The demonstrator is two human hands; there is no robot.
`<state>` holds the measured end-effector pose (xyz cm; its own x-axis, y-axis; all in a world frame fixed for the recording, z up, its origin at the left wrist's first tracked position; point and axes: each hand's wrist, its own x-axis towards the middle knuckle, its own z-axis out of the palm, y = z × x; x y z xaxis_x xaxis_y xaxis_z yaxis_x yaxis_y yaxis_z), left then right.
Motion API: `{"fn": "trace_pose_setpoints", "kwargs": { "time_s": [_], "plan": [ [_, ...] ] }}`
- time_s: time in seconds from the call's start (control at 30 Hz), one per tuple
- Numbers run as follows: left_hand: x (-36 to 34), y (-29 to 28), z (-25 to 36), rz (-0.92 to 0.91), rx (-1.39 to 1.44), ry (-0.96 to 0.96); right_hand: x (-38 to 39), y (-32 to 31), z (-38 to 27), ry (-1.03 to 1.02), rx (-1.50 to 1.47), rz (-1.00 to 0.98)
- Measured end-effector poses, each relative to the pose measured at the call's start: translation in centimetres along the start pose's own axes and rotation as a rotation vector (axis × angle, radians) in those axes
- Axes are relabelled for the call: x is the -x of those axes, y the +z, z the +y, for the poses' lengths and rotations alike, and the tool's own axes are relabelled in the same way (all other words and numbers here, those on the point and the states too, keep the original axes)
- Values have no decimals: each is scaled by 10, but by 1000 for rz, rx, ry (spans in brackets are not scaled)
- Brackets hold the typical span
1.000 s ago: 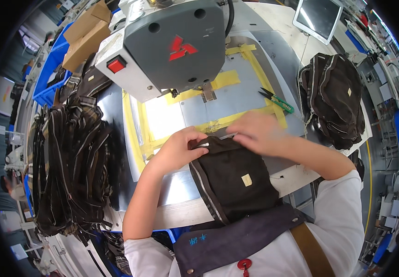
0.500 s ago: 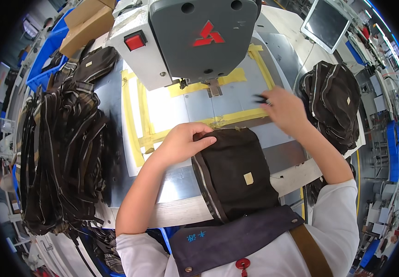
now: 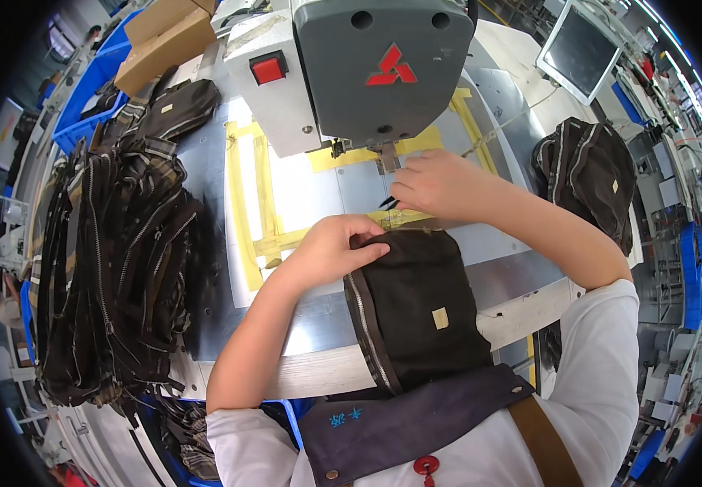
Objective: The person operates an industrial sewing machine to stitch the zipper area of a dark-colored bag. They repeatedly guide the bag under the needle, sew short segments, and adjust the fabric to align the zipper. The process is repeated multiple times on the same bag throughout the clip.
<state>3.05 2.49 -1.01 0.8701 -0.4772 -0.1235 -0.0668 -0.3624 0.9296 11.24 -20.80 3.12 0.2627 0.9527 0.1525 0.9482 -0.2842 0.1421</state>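
Observation:
A dark brown fabric pouch with a metal zipper along its left side and a small cream label lies across the table's front edge. Its near end reaches my apron. My left hand pinches the pouch's far left corner between thumb and fingers. Just beyond the pouch's far edge, my right hand is closed around a small black two-pointed tool. Most of that tool is hidden by the fingers, so its exact kind is unclear. The tips are near the yellow-taped edge of the metal plate.
A grey sewing machine head with a red switch overhangs the plate. Dark zippered pouches are heaped at left and stacked at right. Behind stand a blue bin, a cardboard box and a screen.
My right hand has moved left with the black tool, from the plate's right side to the pouch's far edge. My left hand still grips the corner. The view has shifted slightly.

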Motion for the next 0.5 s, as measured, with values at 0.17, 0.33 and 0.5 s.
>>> {"fn": "trace_pose_setpoints", "kwargs": {
  "time_s": [0.17,0.33,0.5],
  "plan": [
    [0,4,1,-10,103,81,3,13,-19,434,-216,-253],
    [-4,12,4,189,-177,398,29,8,-19,631,-653,274],
    [-2,23,12,377,-331,554,36,-12,-58,534,-832,284]
  ]
}}
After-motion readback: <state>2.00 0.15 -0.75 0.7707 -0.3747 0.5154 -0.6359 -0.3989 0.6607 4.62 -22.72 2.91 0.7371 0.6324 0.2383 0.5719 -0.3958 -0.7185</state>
